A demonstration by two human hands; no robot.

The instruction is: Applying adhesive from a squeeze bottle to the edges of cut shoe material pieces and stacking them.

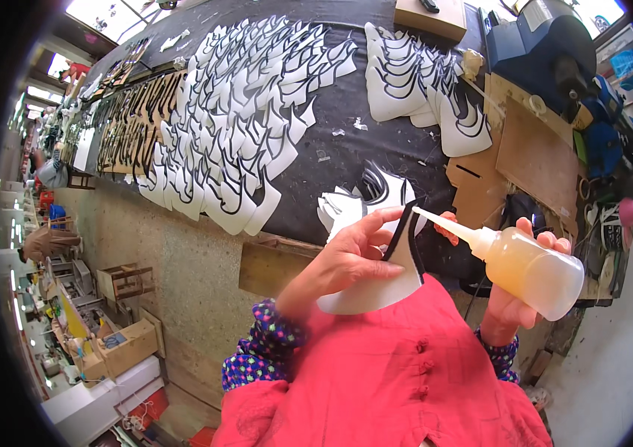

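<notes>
Close to my body, my left hand [350,257] pinches a white curved piece with black edging [376,292], its narrow end pointing up. My right hand [514,298] is wrapped round a translucent squeeze bottle [532,270] of yellowish liquid, tilted so its long white nozzle points left. The nozzle tip [417,210] is at the black edging near the top of the piece; whether it touches I cannot tell. Just beyond my left hand lies a small pile of similar white pieces [342,205], partly hidden by the hand.
Many white black-edged pieces [234,127] lie in overlapping rows on the black-covered table [331,97]. Another group of pieces [398,82] sits farther right. A blue machine [540,56] and brown cardboard [536,149] stand at the right. Wooden stools [126,281] are on the left floor.
</notes>
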